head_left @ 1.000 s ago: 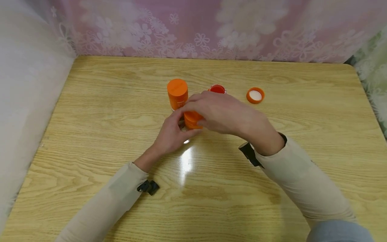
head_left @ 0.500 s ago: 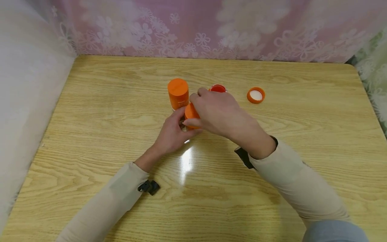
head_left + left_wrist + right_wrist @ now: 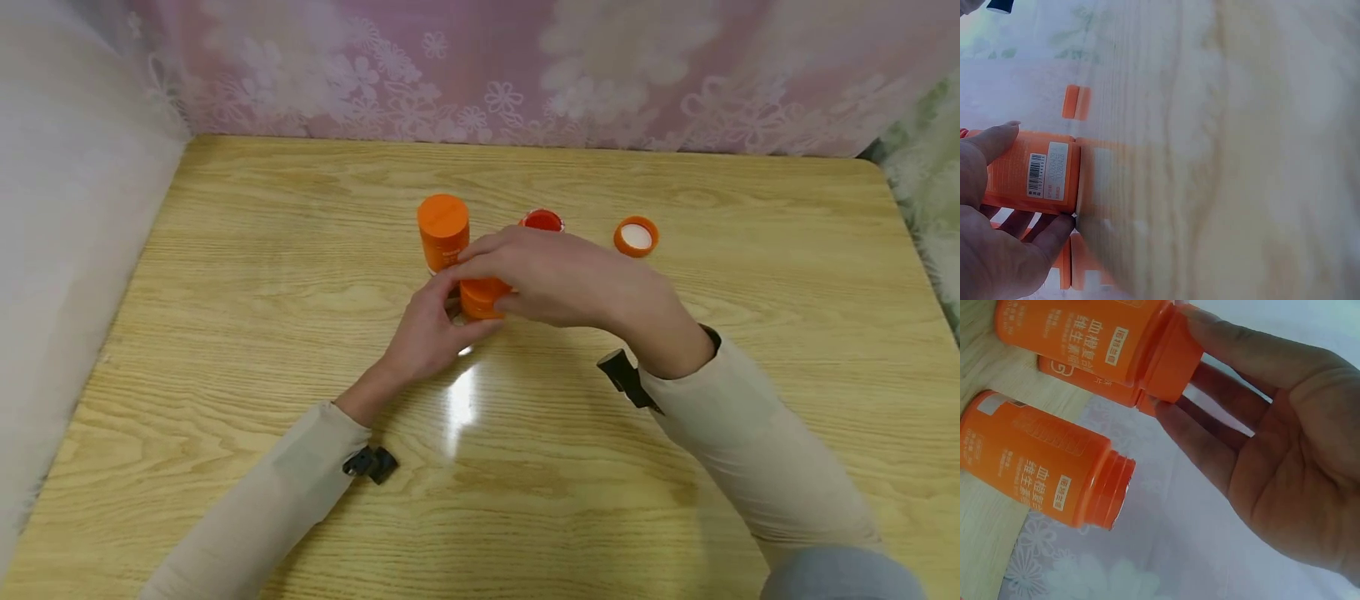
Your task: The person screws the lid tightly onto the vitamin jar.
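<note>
An orange pill bottle point(image 3: 480, 312) stands upright on the table, with print and a barcode on its side in the left wrist view. My left hand point(image 3: 426, 335) holds its body from the left, the thumb on the near side. From above, my right hand point(image 3: 566, 275) grips its orange screw cap point(image 3: 1175, 356) between thumb and fingers. The cap sits on the bottle's neck. In the head view my right hand covers much of the cap. Just behind stands a second orange bottle point(image 3: 444, 233), capped. An uncapped orange bottle point(image 3: 1038, 459) stands behind my right hand, its mouth facing up.
A loose orange cap point(image 3: 636, 237) with a white lining lies inside-up on the wooden table point(image 3: 315, 250), right of the bottles. A pink flowered curtain point(image 3: 480, 75) hangs along the table's back edge. A white cloth point(image 3: 67, 208) borders the left side.
My right hand turned on the cap, its fingers drawing back and then reaching forward over it again, while the wrist swung left and returned right. The left hand and bottles stayed put.
</note>
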`<action>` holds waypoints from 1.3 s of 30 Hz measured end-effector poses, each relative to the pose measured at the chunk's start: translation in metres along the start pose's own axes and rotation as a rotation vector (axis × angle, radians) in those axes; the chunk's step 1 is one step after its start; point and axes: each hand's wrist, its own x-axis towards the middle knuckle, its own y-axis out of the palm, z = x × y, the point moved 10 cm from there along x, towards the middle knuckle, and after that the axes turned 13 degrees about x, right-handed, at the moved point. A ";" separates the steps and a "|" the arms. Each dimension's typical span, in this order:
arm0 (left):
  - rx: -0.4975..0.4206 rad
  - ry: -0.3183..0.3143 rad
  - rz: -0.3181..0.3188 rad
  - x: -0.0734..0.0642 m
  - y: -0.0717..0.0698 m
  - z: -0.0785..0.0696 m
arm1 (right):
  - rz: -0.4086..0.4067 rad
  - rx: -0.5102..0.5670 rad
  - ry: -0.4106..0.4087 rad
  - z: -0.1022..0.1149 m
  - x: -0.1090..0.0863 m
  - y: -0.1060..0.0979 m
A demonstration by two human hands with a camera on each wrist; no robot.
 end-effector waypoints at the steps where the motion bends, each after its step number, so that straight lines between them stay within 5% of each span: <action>1: 0.001 0.004 0.002 0.000 0.001 0.000 | -0.006 0.004 -0.010 0.000 0.001 0.000; 8: -0.051 0.045 -0.003 0.000 0.000 -0.002 | -0.130 -0.041 0.116 -0.005 0.008 -0.007; 13: 0.015 0.046 -0.015 0.000 -0.003 -0.003 | -0.219 -0.118 0.232 -0.012 0.007 -0.010; 18: 0.018 0.033 -0.009 0.000 -0.001 -0.003 | -0.175 -0.095 0.299 -0.021 0.000 -0.007; 29: 0.024 0.016 -0.011 0.000 0.000 -0.001 | -0.045 0.065 -0.046 -0.004 -0.005 0.003; 34: 0.004 0.031 -0.009 0.001 0.002 -0.003 | -0.103 0.044 -0.042 -0.006 -0.001 0.001; 39: -0.024 0.039 -0.019 -0.001 0.000 -0.003 | -0.209 -0.003 0.079 -0.010 0.003 -0.003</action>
